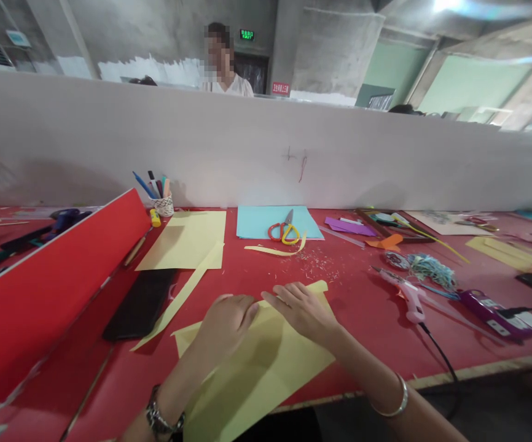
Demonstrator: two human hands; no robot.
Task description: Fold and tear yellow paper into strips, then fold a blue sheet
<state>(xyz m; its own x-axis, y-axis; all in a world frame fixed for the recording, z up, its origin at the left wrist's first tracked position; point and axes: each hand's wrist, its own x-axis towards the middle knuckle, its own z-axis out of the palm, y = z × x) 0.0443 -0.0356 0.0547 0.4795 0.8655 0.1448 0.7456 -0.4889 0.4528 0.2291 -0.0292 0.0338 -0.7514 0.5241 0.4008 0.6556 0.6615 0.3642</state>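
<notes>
From afar, I see the left hand [226, 316] and right hand [301, 308] on the far edge of the yellow paper [266, 368] overhanging the worktop's [358, 331] front, pinching or pressing I can't tell; likely light, floppy, easily creased, it wants holding by its edges.

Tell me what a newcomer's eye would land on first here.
Probably the left hand and right hand on the yellow paper sheet at the red table's near edge. Next, perhaps, the big red panel standing at left, or the red-and-yellow-handled scissors lying mostly on light-blue paper.
</notes>
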